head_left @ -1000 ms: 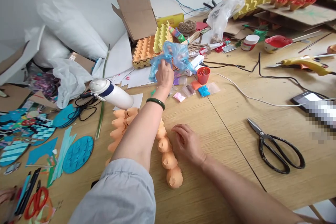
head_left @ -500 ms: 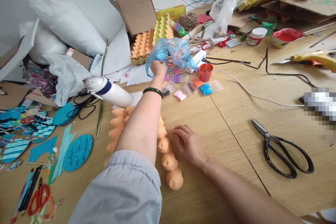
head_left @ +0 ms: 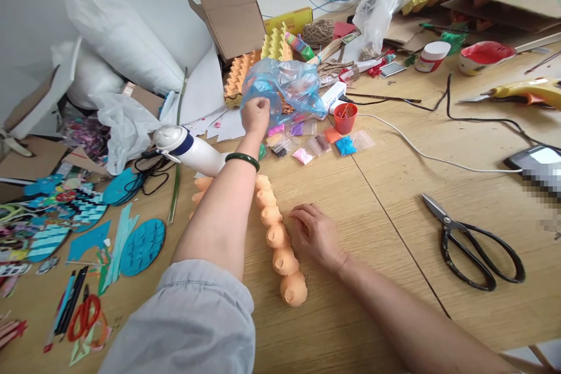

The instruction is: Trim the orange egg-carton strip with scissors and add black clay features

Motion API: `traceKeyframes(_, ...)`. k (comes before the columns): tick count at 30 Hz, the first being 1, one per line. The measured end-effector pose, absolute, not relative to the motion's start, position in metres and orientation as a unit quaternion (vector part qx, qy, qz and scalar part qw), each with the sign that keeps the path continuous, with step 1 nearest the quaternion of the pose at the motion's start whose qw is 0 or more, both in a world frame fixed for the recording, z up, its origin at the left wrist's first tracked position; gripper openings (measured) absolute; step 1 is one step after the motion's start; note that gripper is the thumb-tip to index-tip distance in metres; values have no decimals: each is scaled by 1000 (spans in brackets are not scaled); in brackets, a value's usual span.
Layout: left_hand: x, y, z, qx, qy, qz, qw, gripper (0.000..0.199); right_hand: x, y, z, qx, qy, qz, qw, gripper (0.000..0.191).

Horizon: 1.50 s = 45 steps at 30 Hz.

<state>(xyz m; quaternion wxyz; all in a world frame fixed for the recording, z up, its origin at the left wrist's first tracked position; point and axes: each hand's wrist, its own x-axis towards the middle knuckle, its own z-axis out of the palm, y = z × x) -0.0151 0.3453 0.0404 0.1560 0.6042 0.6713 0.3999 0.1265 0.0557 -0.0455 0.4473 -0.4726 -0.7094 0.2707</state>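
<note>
My left hand (head_left: 256,115), with a dark green bangle at the wrist, reaches to the back of the table. Its fingers are closed on the near edge of a crumpled, see-through blue plastic bag (head_left: 289,85). My right hand (head_left: 316,239) rests on the wood with its fingers curled in and nothing visible in them. Just left of it lies a row of orange egg-carton cups (head_left: 277,236), apart from the fingers. More orange cups (head_left: 202,183) show beyond my left forearm, which hides what lies between.
Black-handled scissors (head_left: 471,239) lie at the right. Small colored packets (head_left: 345,146) and a red cup (head_left: 345,119) sit near the bag. A white flask (head_left: 193,152) stands left of my arm. Blue ovals (head_left: 142,246) and red scissors (head_left: 84,317) are farther left. Another hand (head_left: 7,332) shows at the left edge.
My left hand has moved slightly left and nearer, and the blue bag's near edge has shifted with it. More of the orange row shows. My right hand has stayed in place.
</note>
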Motion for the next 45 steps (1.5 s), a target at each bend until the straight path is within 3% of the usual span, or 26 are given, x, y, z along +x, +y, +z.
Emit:
traceKeyframes(3, -25, 334, 31, 683, 656, 283, 150, 33, 127, 55, -46, -473, -712, 269, 444, 19)
traceKeyframes(8, -35, 312, 15, 735, 629, 197, 156, 22, 126, 56, -47, -473, -710, 269, 446, 19)
traceKeyframes(13, -38, 296, 9, 777, 613, 117, 84, 71, 126, 56, -48, -471, -716, 272, 437, 20)
traceKeyframes(16, -37, 291, 8, 779, 619, 75, 69, 80, 126, 56, -48, -474, -718, 272, 431, 20)
traceKeyframes(22, -28, 284, 7, 804, 590, 63, 38, 43, 125, 57, -50, -473, -717, 266, 437, 19)
traceKeyframes(25, -28, 278, 7, 802, 591, 81, 18, 35, 125, 57, -51, -473, -717, 263, 440, 19)
traceKeyframes(34, -18, 219, 19, 830, 541, 135, 1, 35, 124, 57, -49, -475, -721, 262, 432, 21)
traceKeyframes(38, 1, 195, 26, 863, 492, 112, 17, 25, 123, 58, -49, -478, -721, 263, 426, 20)
traceKeyframes(45, 19, 254, 27, 812, 573, 108, 4, 29, 125, 57, -47, -480, -719, 269, 424, 19)
